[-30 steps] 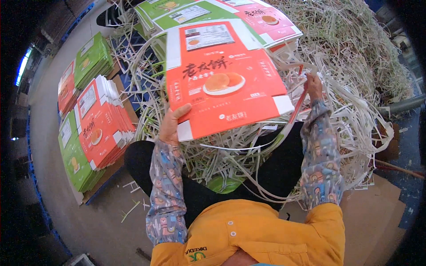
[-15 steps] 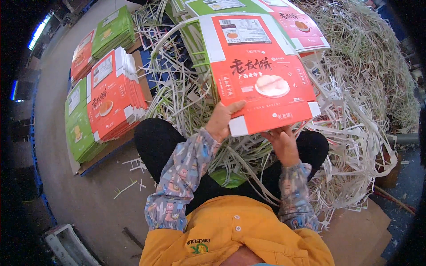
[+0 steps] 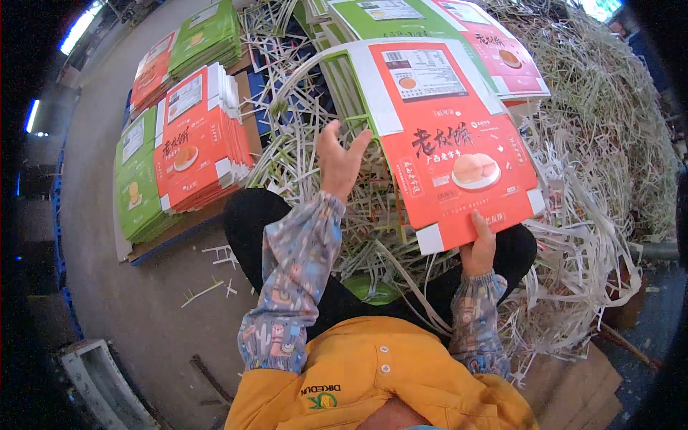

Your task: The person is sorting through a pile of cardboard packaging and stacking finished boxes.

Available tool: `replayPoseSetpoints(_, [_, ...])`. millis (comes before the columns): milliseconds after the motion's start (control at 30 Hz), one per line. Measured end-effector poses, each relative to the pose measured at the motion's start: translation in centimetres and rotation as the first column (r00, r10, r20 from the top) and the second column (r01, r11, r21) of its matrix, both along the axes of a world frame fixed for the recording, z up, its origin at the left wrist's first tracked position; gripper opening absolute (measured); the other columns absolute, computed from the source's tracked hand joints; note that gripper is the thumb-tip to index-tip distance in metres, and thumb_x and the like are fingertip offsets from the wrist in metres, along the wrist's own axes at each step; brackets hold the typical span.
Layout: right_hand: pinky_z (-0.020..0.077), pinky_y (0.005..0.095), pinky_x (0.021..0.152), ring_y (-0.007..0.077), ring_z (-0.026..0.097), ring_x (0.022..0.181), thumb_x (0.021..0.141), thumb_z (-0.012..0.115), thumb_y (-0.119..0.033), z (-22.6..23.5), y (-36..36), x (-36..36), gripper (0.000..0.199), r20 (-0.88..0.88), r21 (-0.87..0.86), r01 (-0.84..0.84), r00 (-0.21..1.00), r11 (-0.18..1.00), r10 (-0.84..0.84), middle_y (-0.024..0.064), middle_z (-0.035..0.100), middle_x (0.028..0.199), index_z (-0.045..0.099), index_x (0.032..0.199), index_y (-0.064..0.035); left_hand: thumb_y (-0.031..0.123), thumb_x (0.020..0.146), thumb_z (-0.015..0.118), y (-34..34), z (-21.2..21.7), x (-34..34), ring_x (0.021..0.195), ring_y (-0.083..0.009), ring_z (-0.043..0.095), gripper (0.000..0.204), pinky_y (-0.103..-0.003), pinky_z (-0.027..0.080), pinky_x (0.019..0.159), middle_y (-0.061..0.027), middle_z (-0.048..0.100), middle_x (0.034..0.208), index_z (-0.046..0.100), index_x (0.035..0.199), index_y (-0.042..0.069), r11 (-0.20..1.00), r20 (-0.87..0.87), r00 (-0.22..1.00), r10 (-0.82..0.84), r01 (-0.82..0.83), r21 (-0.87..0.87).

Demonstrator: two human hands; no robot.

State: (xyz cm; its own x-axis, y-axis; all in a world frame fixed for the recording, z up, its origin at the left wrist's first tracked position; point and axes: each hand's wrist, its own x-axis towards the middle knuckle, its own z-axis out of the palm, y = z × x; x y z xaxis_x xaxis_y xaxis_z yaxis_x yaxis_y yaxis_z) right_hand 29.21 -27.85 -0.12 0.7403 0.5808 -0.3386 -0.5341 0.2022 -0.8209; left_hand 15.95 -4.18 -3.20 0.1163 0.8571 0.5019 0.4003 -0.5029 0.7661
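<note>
My right hand [image 3: 479,247] grips the near edge of a flat orange carton sheet [image 3: 451,154] with a white border and a printed picture of a round cake. The sheet tilts up over a heap of paper trim strips [image 3: 573,208]. My left hand [image 3: 340,159] is raised with its fingers spread, just left of the sheet's left edge and apart from it, holding nothing. More flat sheets, green [image 3: 373,16] and pink [image 3: 502,50], lie beyond the held one.
On my left, stacks of orange carton sheets [image 3: 197,140] and green carton sheets [image 3: 140,186] rest on a low pallet [image 3: 172,233]. More stacks [image 3: 190,46] lie farther back. Grey concrete floor [image 3: 143,308] spreads to the left; brown cardboard [image 3: 573,387] lies at lower right.
My left hand has let go of the orange sheet's lower left corner and lifted with spread fingers. My right hand keeps hold of the near edge, and the view has swung left.
</note>
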Motion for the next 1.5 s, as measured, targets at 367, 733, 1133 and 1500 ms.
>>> replayPoseSetpoints(367, [0.0465, 0.0354, 0.081, 0.0214, 0.053, 0.098, 0.080, 0.054, -0.007, -0.5, -0.7, 0.0, 0.046, 0.098, 0.001, 0.090, 0.991, 0.996, -0.089, 0.0096, 0.049, 0.110, 0.035, 0.121, -0.0031, 0.029, 0.080, 0.060, 1.6, -1.0, 0.8, 0.054, -0.0129, 0.054, 0.045, -0.024, 0.048, 0.045, -0.0081, 0.051, 0.078, 0.036, 0.104, 0.000, 0.062, 0.679, 0.705, -0.207, 0.702, -0.710])
replayPoseSetpoints(733, [0.0421, 0.0377, 0.088, 0.0240, 0.050, 0.103, 0.080, 0.054, -0.009, 0.7, -2.7, 3.4, 0.048, 0.149, 0.004, 0.068, 0.986, 0.998, -0.068, 0.0108, 0.048, 0.114, 0.034, 0.123, -0.0026, 0.026, 0.085, 0.051, 4.6, 0.3, -1.0, 0.050, -0.0057, 0.047, 0.027, -0.020, 0.035, 0.043, -0.0003, 0.052, 0.060, 0.056, 0.073, 0.004, 0.172, 0.344, 0.526, -0.777, 0.705, -0.688])
replayPoseSetpoints(1133, [0.0449, 0.0380, 0.084, 0.0261, 0.053, 0.097, 0.076, 0.054, -0.009, 2.2, -9.0, 8.1, 0.048, 0.152, -0.023, 0.118, 0.982, 0.993, -0.113, 0.0128, 0.049, 0.111, 0.035, 0.120, 0.0002, 0.036, 0.070, 0.062, 12.7, -2.1, -6.6, 0.072, -0.0314, 0.055, 0.036, -0.040, 0.043, 0.064, -0.0138, 0.057, 0.076, 0.057, 0.081, 0.002, 0.901, -0.659, 0.633, -0.406, 0.396, -0.175])
replayPoseSetpoints(1500, [0.0437, 0.0391, 0.085, 0.0264, 0.052, 0.100, 0.074, 0.055, -0.009, 5.9, -9.0, 5.0, 0.053, 0.179, 0.000, 0.056, 0.982, 0.998, -0.055, 0.0129, 0.049, 0.113, 0.033, 0.122, -0.0005, 0.031, 0.065, 0.067, 8.1, -0.5, 4.8, 0.078, -0.0308, 0.056, 0.048, -0.038, 0.044, 0.072, -0.0136, 0.057, 0.083, 0.048, 0.101, 0.005, 0.875, -0.491, 0.866, 0.098, 0.160, 0.456])
